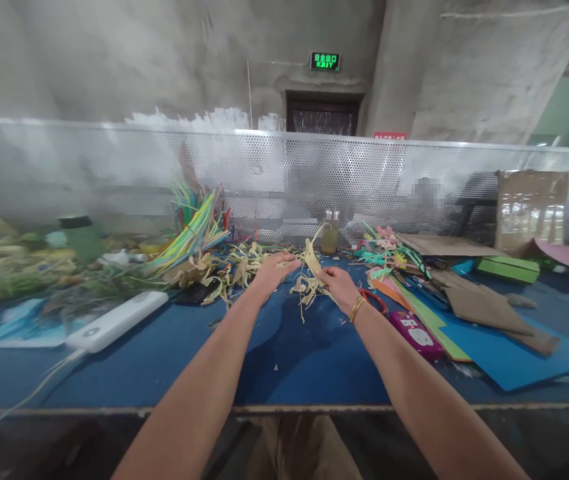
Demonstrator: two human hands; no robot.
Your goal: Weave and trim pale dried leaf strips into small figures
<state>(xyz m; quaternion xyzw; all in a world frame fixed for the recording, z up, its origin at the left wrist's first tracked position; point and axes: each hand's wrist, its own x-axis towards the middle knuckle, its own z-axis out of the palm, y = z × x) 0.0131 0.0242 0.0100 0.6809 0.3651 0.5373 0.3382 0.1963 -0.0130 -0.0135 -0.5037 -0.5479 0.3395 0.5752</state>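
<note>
My right hand [338, 283], with a gold bracelet [357, 309] at the wrist, pinches a pale yellow strip [310, 259] that looks like paper or dried husk. The strip stands up from the hand, its thin end curling to the right. To its left, my left hand [275, 270] holds nothing that I can see; its fingers stretch toward the strip. Under and between the hands lies a small tangle of pale yellow shreds [308, 291]. More pale scraps [244, 263] are heaped behind my left hand. Red-handled scissors [375, 301] lie partly hidden beside my right wrist.
A white power strip [117, 321] and green bottle [80, 239] stand left, near a bundle of coloured pipe cleaners or strips [192, 230]. A jar [330, 233] is at the back. Right are a purple case [415, 335], blue sheet [509, 360] and cardboard [487, 307].
</note>
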